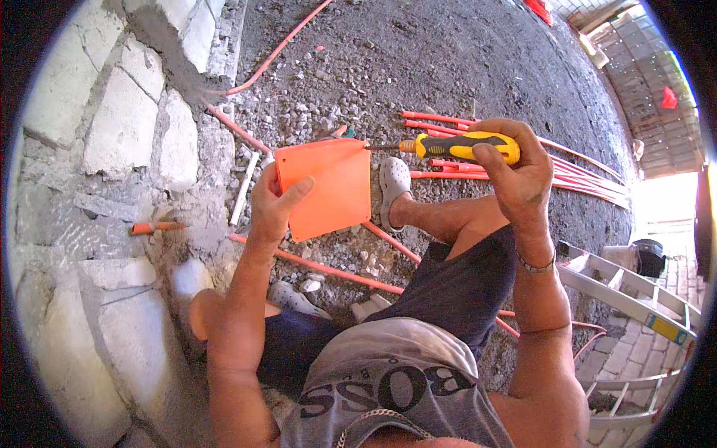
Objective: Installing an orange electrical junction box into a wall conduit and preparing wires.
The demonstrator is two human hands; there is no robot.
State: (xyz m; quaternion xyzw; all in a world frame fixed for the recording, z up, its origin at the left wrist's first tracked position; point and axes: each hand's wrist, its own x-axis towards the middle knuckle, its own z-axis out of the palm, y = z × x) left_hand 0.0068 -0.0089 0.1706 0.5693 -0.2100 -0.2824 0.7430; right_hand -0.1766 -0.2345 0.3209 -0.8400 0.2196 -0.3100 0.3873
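Note:
My left hand (pixel 270 203) grips the left side of a flat, square, bright orange plastic junction box (pixel 333 191), thumb across its smooth face. Small holes show near its corners. In my right hand (pixel 524 170) is a yellow and black screwdriver (pixel 463 146), held level by the back of its handle. The shaft points left, and its tip meets the box's upper right corner. Whether a screw sits under the tip is too small to tell. The far side of the box and most of my left fingers are hidden.
Gravelly ground spreads ahead, with orange conduits (pixel 336 279) running beneath my hands. More orange pipes (pixel 579 183) lie bundled at right, near an aluminium ladder (pixel 620 287) and a black bucket (pixel 649 257). A stone wall (pixel 123 112) rises at left; an orange pipe stub (pixel 157 227) protrudes there.

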